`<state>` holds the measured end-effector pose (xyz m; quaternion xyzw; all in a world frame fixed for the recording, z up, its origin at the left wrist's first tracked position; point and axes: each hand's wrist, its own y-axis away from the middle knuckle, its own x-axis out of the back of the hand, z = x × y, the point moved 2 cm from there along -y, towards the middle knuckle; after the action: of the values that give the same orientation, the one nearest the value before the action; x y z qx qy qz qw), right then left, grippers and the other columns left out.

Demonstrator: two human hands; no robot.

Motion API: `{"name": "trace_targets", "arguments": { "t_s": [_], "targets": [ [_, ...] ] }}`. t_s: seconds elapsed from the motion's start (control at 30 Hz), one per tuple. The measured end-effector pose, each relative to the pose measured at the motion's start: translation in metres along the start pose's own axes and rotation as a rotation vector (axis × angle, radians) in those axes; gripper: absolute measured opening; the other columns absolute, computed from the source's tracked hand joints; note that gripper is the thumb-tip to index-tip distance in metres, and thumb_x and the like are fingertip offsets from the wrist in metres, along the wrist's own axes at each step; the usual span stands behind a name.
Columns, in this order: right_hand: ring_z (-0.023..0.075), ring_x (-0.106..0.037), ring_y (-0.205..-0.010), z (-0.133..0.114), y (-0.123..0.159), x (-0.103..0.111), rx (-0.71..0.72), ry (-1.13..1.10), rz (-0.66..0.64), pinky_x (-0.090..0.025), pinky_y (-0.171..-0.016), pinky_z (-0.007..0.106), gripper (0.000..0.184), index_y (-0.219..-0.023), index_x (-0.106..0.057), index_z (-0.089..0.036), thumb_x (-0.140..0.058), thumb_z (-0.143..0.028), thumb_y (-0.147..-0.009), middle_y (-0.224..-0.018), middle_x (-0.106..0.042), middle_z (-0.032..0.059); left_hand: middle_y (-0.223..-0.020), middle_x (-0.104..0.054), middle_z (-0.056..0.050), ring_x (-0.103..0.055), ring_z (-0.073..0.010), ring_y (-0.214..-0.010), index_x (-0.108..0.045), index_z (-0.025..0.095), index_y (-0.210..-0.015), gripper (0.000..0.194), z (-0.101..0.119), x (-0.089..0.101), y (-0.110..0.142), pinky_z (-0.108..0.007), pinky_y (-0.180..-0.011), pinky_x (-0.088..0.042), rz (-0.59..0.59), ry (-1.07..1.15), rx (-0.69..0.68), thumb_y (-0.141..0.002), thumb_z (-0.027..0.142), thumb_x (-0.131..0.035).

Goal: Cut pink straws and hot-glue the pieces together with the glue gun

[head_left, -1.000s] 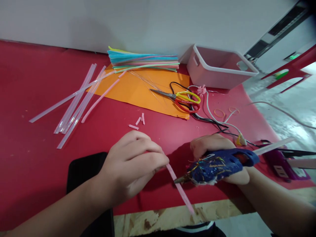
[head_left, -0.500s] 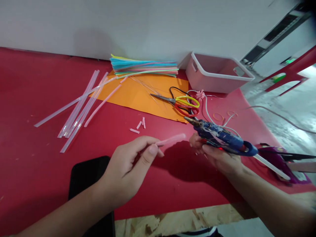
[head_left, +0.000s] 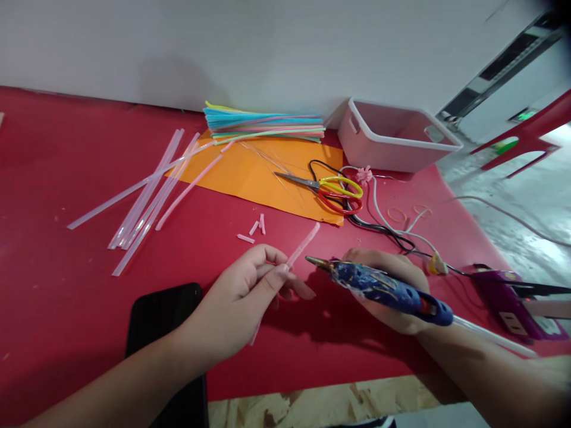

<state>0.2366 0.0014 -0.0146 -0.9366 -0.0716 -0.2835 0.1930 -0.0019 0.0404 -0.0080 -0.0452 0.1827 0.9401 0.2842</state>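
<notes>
Between thumb and fingers, my left hand [head_left: 250, 291] pinches a pink pipe cleaner [head_left: 304, 244]. Its upper end slants up to the right, and its lower end shows beneath the hand. My right hand [head_left: 392, 273] is wrapped round a blue hot glue gun [head_left: 383, 287], whose metal nozzle points left, close to the pipe cleaner but apart from it. A clear glue stick [head_left: 493, 337] sticks out of the gun's back. Just beyond my left hand lie several short pink pipe cleaner pieces [head_left: 254, 228].
Glue sticks [head_left: 149, 199] and another pink pipe cleaner [head_left: 190, 191] lie left. Behind are scissors [head_left: 321, 187] on orange paper [head_left: 250, 175], a pipe cleaner bundle [head_left: 263, 123] and a pink bin [head_left: 392, 142]. A phone [head_left: 163, 318] lies under my left forearm. Cords [head_left: 388, 229] run to a purple power strip [head_left: 504, 303].
The glue gun has moved left and down, its nozzle now nearer the pipe cleaner. In my left hand the pipe cleaner has tilted more steeply upward.
</notes>
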Motion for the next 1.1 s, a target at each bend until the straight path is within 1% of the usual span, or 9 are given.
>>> {"name": "trace_targets", "arguments": {
  "t_s": [0.07,0.13,0.23,0.33,0.4,0.67,0.73,0.93,1.1],
  "targets": [
    [0.0152,-0.060,-0.061,0.000,-0.002,-0.001,0.068,0.005,-0.085,-0.049,-0.056,0.028,0.017,-0.096,-0.059,-0.025,-0.064,-0.025,-0.080,-0.077,-0.065,0.0015,-0.084,-0.078,-0.002,-0.061,-0.0110,-0.070,-0.051,0.021,-0.088,0.014,0.001,0.000,0.001,-0.025,-0.068,-0.046,-0.003,-0.024,-0.009,-0.099,0.030,-0.048],
    [0.0164,-0.062,-0.066,0.002,-0.004,-0.001,0.104,0.046,-0.128,-0.048,-0.057,0.028,0.021,-0.098,-0.057,-0.023,-0.065,-0.025,-0.079,-0.080,-0.065,0.0033,-0.082,-0.078,-0.003,-0.062,-0.0117,-0.070,-0.052,0.021,-0.089,0.015,0.001,0.000,0.002,-0.025,-0.067,-0.047,-0.006,-0.036,-0.025,-0.099,0.031,-0.049],
    [0.0173,-0.062,-0.068,0.005,-0.006,0.001,0.136,0.102,-0.160,-0.049,-0.058,0.029,0.024,-0.100,-0.057,-0.022,-0.066,-0.026,-0.079,-0.082,-0.066,0.0044,-0.080,-0.078,-0.001,-0.063,-0.0124,-0.067,-0.052,0.022,-0.089,0.017,0.003,-0.001,0.003,-0.025,-0.062,-0.048,-0.019,-0.055,-0.062,-0.099,0.036,-0.050],
    [0.0176,-0.063,-0.069,0.007,-0.007,0.002,0.151,0.119,-0.164,-0.049,-0.058,0.029,0.026,-0.103,-0.056,-0.022,-0.066,-0.026,-0.079,-0.083,-0.067,0.0051,-0.083,-0.080,-0.001,-0.064,-0.0131,-0.065,-0.052,0.024,-0.091,0.017,0.004,-0.002,0.005,-0.024,-0.051,-0.044,-0.026,-0.092,-0.084,-0.099,0.039,-0.049],
    [0.0182,-0.064,-0.071,0.007,-0.007,0.003,0.157,0.128,-0.157,-0.050,-0.059,0.029,0.027,-0.103,-0.056,-0.022,-0.067,-0.028,-0.079,-0.084,-0.067,0.0054,-0.085,-0.080,-0.001,-0.067,-0.0137,-0.066,-0.052,0.024,-0.094,0.017,0.003,-0.002,0.006,-0.024,-0.048,-0.042,-0.024,-0.103,-0.090,-0.099,0.040,-0.048],
    [0.0200,-0.062,-0.069,0.007,-0.004,0.004,0.180,0.178,-0.148,-0.048,-0.057,0.032,0.029,-0.105,-0.055,-0.024,-0.067,-0.027,-0.078,-0.082,-0.064,0.0062,-0.086,-0.080,-0.002,-0.071,-0.0159,-0.082,-0.053,0.023,-0.097,0.014,0.003,-0.001,0.005,-0.028,-0.064,-0.049,0.005,-0.100,-0.127,-0.100,0.036,-0.047],
    [0.0210,-0.061,-0.069,0.007,-0.005,0.004,0.175,0.180,-0.145,-0.047,-0.055,0.033,0.030,-0.106,-0.054,-0.025,-0.067,-0.027,-0.079,-0.081,-0.063,0.0069,-0.085,-0.079,-0.001,-0.070,-0.0145,-0.082,-0.054,0.023,-0.097,0.014,0.004,-0.001,0.005,-0.028,-0.068,-0.048,0.015,-0.099,-0.141,-0.100,0.034,-0.047],
    [0.0211,-0.059,-0.064,0.007,-0.008,0.005,0.202,0.221,-0.116,-0.047,-0.054,0.034,0.025,-0.104,-0.053,-0.025,-0.063,-0.029,-0.082,-0.077,-0.060,0.0061,-0.083,-0.078,0.000,-0.068,-0.0128,-0.078,-0.053,0.023,-0.095,0.011,0.005,-0.001,0.004,-0.027,-0.068,-0.047,0.014,-0.079,-0.151,-0.101,0.030,-0.047],
    [0.0205,-0.060,-0.067,0.011,-0.005,0.006,0.196,0.224,-0.136,-0.048,-0.058,0.033,0.030,-0.107,-0.055,-0.023,-0.065,-0.028,-0.080,-0.081,-0.061,0.0055,-0.080,-0.077,0.002,-0.068,-0.0118,-0.076,-0.054,0.024,-0.098,0.011,0.003,0.001,0.006,-0.027,-0.073,-0.048,0.018,-0.069,-0.156,-0.101,0.031,-0.046]
  ]
}}
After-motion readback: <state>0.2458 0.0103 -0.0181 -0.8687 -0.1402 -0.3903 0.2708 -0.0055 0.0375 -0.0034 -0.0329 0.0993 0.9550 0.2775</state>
